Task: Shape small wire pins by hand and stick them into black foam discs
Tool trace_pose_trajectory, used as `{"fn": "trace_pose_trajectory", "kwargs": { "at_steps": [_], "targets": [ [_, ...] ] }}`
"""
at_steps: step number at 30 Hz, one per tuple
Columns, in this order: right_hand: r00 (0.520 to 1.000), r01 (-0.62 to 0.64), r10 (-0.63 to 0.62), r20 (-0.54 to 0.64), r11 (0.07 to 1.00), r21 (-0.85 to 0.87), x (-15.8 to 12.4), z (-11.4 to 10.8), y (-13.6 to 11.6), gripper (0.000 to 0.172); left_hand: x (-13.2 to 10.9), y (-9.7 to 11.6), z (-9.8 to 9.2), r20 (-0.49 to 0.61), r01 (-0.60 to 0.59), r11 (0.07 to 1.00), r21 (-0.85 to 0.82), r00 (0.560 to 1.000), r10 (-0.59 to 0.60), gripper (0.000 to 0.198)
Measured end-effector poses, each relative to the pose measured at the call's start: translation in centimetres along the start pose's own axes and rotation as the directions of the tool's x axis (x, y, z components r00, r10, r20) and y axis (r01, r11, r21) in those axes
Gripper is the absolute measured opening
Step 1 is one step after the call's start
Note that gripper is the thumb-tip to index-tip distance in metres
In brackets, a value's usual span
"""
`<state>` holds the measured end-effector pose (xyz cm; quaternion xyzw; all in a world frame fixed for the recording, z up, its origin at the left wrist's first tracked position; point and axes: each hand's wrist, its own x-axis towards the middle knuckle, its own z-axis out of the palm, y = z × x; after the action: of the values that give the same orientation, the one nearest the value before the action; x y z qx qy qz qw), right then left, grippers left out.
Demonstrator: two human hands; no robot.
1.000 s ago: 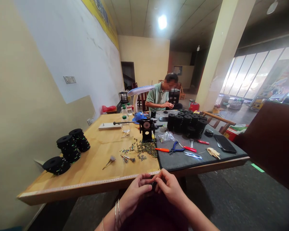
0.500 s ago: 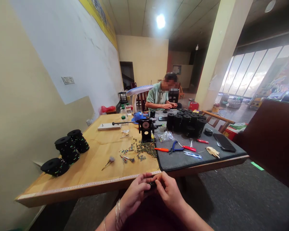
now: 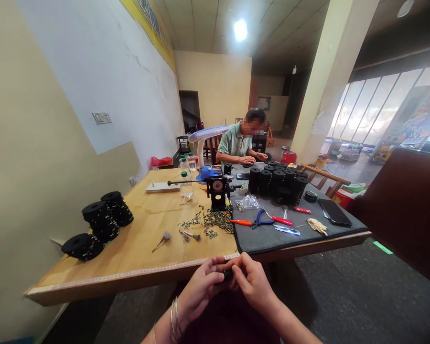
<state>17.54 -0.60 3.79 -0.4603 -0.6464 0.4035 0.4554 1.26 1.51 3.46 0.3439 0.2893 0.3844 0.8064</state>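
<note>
In front of the table's near edge, my left hand (image 3: 204, 282) is closed around a small black piece (image 3: 228, 274), its thumb along the near side. Fingers cover most of the piece, so its full shape is hidden. My right hand (image 3: 251, 279) meets it from the right, thumb and forefinger pinched together at the piece's right end. Whatever lies in that pinch is too small to make out. Beyond the hands, a heap of small dark and coloured beads or floats (image 3: 218, 222) lies on the wooden table (image 3: 136, 258).
Several black foam spools (image 3: 96, 220) stand at left, and more black spools (image 3: 277, 181) on the grey mat (image 3: 251, 241). A black winding machine (image 3: 218, 193), blue-handled pliers (image 3: 261, 219), tweezers (image 3: 286, 230) and a lamp (image 3: 202, 153) are there. A co-worker (image 3: 236, 143) sits opposite.
My hands stay almost in place, still together at the black piece. Across the table, one of the co-worker's hands has moved slightly to the right, away from the other.
</note>
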Motion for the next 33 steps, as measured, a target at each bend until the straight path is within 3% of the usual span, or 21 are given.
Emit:
{"fn": "trace_pose_trajectory", "kwargs": {
  "at_steps": [4, 7, 10, 13, 15, 18, 21, 29, 33],
  "targets": [
    [1.000, -0.006, 0.006, 0.000, 0.999, 0.033, -0.3, 0.4, 0.8, 0.026, -0.1, 0.1, 0.1, 0.015, 0.012, 0.997, -0.074, 1.000, -0.011, 0.037],
    [0.997, 0.058, -0.062, -0.034, 0.993, -0.107, -0.3, 0.5, 0.9, 0.022, -0.1, 0.3, 0.1, 0.032, 0.018, 0.998, -0.059, 0.999, -0.016, 0.038],
    [0.983, 0.168, -0.182, -0.025, 0.944, -0.285, -0.3, 0.4, 0.7, 0.019, 0.0, 0.6, 0.2, 0.016, 0.032, 0.997, 0.070, 0.999, -0.033, 0.030],
    [0.974, 0.222, -0.221, 0.042, 0.916, -0.335, -0.3, 0.1, 0.3, 0.018, 0.1, 0.7, 0.3, -0.022, 0.051, 0.975, 0.219, 0.999, -0.047, 0.032],
    [0.984, 0.179, -0.170, 0.057, 0.940, -0.289, -0.2, -0.2, 0.1, 0.019, 0.2, 0.5, 0.3, -0.022, 0.051, 0.965, 0.256, 0.999, -0.047, 0.035],
    [0.997, -0.004, 0.011, 0.077, 0.996, -0.085, 0.0, -0.4, 0.0, 0.023, 0.3, 0.1, 0.2, -0.009, 0.056, 0.965, 0.256, 0.998, -0.056, 0.033],
    [0.982, -0.141, 0.130, 0.134, 0.987, 0.082, 0.2, -0.4, 0.3, 0.027, 0.4, -0.1, 0.4, 0.007, 0.061, 0.972, 0.226, 0.998, -0.064, 0.027],
    [0.992, -0.101, 0.095, 0.082, 0.992, 0.075, 0.2, 0.2, 0.3, 0.027, 0.2, -0.3, 1.3, -0.006, 0.022, 0.982, 0.188, 1.000, -0.021, 0.016],
    [0.986, -0.151, 0.139, 0.090, 0.978, 0.143, 0.3, 0.2, 0.4, 0.031, 0.2, -0.6, 1.0, -0.017, 0.002, 0.976, 0.219, 1.000, 0.002, 0.013]
  ]
}}
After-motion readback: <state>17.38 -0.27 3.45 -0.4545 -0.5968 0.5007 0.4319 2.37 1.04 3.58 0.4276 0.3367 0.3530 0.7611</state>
